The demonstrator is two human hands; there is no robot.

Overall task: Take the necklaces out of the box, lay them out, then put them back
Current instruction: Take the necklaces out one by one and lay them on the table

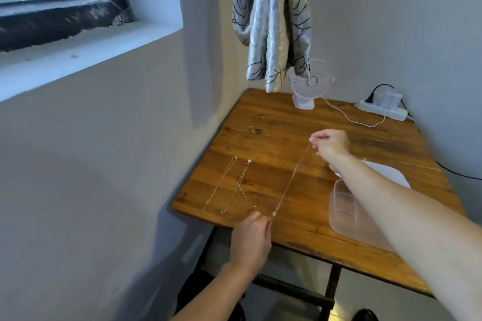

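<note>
I see a wooden table in the corner of a room, and both hands are working above it. The right hand is at the far side and its fingertips are pinched together on one end of a thin silver necklace chain. The left hand is at the near edge of the table, and its thumb and fingers are closed on the other end of the same chain. Between the two hands the chain is pulled into a straight, fine line that goes diagonally over the wood. Near the left hand I see a small ring or clasp on it. I cannot tell if the chain touches the table along its length or is a little above it.

To the left of this chain two other necklaces already lie on the table. The leftmost necklace is a long narrow loop, very thin and pale. The second necklace is just beside it, with a small round pale pendant at the far end and a short extra chain branching near the middle. Farther back there is a tiny red item on the wood; it is too small to tell what it is.

At the right side, partly under my right forearm, stands a clear plastic box with compartments, and its white lid lies just behind it. At the back of the table stand a small white fan and a power strip.
</note>
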